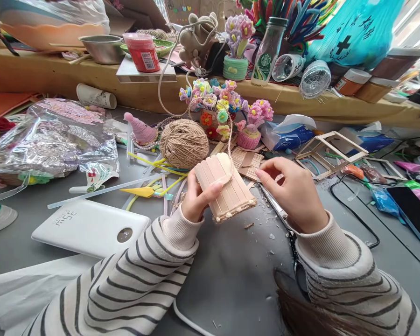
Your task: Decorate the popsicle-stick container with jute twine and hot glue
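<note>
My left hand (pixel 196 198) is closed around a small panel of pale craft sticks (pixel 227 189) set side by side, its thumb pressing on the front face. Twine (pixel 230 161) crosses the panel's upper part and trails up behind it, and more twine runs along the lower edge. To the right, my right hand (pixel 292 191) hovers apart from the panel with fingers curled and thumb near the forefinger. Whether anything thin is pinched there, I cannot tell. Scissors (pixel 275 203) lie partly under that hand and wrist. A ball of twine (pixel 184 143) sits just behind the left hand.
A white power bank (pixel 87 228) lies at left, near yellow pipe cleaners (pixel 171 179). Fuzzy flower pots (pixel 250 135) stand behind. A stick frame (pixel 331 154) and a phone (pixel 413 214) are at right. A glass bottle (pixel 269 51) stands on the ledge (pixel 143 95).
</note>
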The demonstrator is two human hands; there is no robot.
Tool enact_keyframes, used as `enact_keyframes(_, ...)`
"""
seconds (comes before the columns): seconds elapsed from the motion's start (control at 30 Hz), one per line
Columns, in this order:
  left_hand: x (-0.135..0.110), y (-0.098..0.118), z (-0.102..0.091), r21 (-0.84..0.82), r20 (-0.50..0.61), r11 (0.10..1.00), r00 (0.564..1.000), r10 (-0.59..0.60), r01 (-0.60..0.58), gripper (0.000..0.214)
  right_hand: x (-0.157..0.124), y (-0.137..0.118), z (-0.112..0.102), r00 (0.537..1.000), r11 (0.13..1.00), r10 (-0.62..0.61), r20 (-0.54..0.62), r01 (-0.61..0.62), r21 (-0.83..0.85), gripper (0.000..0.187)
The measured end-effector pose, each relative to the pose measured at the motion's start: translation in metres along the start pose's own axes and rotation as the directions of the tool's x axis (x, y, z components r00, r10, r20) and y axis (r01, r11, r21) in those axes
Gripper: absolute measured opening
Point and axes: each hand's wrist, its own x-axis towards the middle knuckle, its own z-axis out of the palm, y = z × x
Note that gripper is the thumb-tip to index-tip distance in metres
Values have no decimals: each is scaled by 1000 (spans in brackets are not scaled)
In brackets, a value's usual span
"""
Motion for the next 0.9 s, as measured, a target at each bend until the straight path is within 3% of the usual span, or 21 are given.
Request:
enact_keyframes(0.07,-4,6,-1,81,19,997,1000,3,-5,78,0,-1,0,1000,993,18,9,-19,114,17)
enact_keyframes(0.17,-12,14,2,244,9,970,1000,12,-14,88,-1,-7,2,992,941,84,95,-110,320,28)
enact_keyframes(0.3,-20,17,8,379,-9,918,991,130,-117,89,-6,-16,10,970,875,170,173,-230,426,29)
enact_keyframes(0.47,-18,14,8,397,-5,902,983,184,-167,88,-8,-16,15,967,829,172,187,-245,503,21)
enact_keyframes(0.67,-18,13,8,368,-25,912,979,202,-179,89,-8,-16,14,912,664,247,327,-405,628,30)
enact_keyframes(0.8,-18,13,9,354,-34,917,978,207,-182,90,-7,-17,17,904,672,257,341,-421,610,33)
enact_keyframes(0.9,-18,13,8,367,-37,914,979,198,-171,91,-6,-17,17,906,624,219,361,-415,663,26)
